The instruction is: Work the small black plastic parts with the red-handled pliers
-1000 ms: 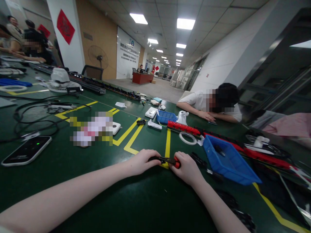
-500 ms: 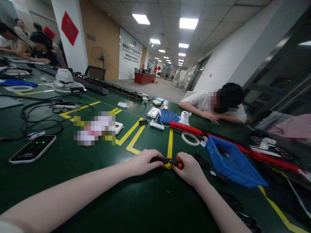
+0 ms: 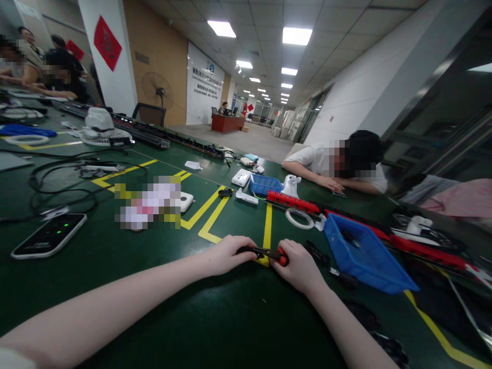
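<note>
our left hand (image 3: 232,256) has its grip closed on a small black piece (image 3: 245,250), pinched between thumb and fingers, low over the green bench (image 3: 192,323). our right hand (image 3: 298,264) is wrapped round the red-orange handles of what look like pliers (image 3: 273,254), the dark nose pointing left toward the piece. the two meet in front of us, over the near end of a strip of yellow tape (image 3: 267,225). whether the jaws bite the piece or only touch it, we cannot tell at this size.

to do this well, we would brace both wrists on the bench so the tool and the piece steady each other. we'd best hold the piece firmly with the left fingertips clear of the jaws, line the nose up straight, then squeeze slowly rather than jerk, since a slip could pinch a finger or mark the piece. some elbow room helps on the right, where black parts (image 3: 317,252) lie just beside the hand and the large blue bin (image 3: 384,275) sits beyond them.
</note>
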### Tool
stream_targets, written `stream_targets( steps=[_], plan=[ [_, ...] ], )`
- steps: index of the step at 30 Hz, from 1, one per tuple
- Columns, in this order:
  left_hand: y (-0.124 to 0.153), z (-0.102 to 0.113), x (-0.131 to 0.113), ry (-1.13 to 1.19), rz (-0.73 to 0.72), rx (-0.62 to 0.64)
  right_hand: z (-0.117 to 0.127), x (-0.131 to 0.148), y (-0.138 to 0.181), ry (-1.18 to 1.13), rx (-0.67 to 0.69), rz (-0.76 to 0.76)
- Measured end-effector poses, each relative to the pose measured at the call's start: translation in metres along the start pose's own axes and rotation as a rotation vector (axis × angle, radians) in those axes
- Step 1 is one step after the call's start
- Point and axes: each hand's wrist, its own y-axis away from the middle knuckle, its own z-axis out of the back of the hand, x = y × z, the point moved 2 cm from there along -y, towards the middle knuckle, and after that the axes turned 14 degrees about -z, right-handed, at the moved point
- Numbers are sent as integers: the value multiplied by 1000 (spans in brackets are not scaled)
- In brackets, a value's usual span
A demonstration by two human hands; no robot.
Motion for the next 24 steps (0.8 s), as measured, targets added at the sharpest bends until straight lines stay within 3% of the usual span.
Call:
stream_targets(
  steps=[24],
  plan=[
    [1, -1, 3, 19, -55, -78, -1, 0, 0, 1, -4, 19]
  ],
)
